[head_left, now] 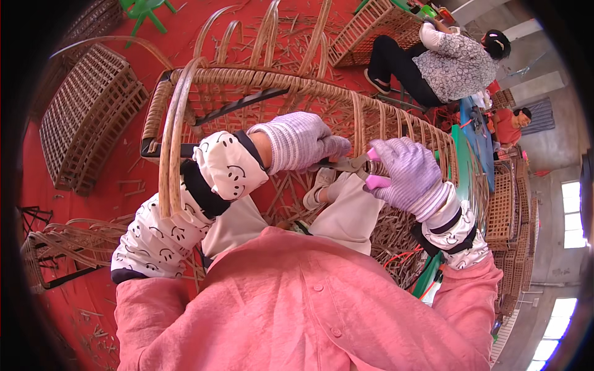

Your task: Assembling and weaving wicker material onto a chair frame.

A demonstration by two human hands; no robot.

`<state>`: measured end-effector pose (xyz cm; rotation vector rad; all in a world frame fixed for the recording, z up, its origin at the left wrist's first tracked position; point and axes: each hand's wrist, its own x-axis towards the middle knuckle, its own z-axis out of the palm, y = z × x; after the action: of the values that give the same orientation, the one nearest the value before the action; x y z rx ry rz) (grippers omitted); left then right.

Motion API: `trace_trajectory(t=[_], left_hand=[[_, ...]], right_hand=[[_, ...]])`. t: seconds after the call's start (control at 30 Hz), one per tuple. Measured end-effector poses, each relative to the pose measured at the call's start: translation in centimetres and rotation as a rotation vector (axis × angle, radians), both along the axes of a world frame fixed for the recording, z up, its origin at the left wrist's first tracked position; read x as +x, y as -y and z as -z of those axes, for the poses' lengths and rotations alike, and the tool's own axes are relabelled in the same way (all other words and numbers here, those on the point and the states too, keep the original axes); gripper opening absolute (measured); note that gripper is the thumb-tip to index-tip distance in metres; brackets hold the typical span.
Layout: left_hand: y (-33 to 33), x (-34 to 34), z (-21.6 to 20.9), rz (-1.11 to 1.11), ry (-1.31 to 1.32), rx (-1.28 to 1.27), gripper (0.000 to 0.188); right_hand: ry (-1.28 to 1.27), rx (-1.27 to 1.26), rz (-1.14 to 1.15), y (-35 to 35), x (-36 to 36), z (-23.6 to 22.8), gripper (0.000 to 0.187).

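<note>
My right hand [409, 174], in a striped lilac glove, is closed round pink-handled pruning shears [376, 182]. Their metal blades point left, towards the fingertips of my other hand. My left hand [298, 141], gloved the same way, is closed at the near side of a long woven rattan basket [247, 76]. What its fingers pinch, if anything, is hidden by the glove. The basket lies in front of me, with a dark metal frame and wrapped rim. Long rattan strips [176, 133] loop up from its left end and far side.
Stacked woven baskets [93, 117] stand at the far left. Cane scraps litter the red floor [117, 229] and pile up by my right leg. A co-worker [445, 71] sits at another basket, far right; a second person [508, 127] is beyond. A green stool [147, 12] is at the back.
</note>
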<state>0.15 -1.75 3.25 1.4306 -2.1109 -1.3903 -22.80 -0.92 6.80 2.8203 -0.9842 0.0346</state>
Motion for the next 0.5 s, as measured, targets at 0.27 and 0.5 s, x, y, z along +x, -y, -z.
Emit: trace_trajectory(t=[0.27, 0.5], left_hand=[[1.3, 0.6, 2.2, -0.035, 0.010, -0.370, 0.035], [4.7, 1.7, -2.1, -0.328, -0.393, -0.285, 0.029]], right_hand=[[0.165, -0.224, 0.096, -0.3, -3.1, 0.5, 0.040], [0.301, -0.244, 1.162, -3.1, -22.7, 0.3, 0.064]])
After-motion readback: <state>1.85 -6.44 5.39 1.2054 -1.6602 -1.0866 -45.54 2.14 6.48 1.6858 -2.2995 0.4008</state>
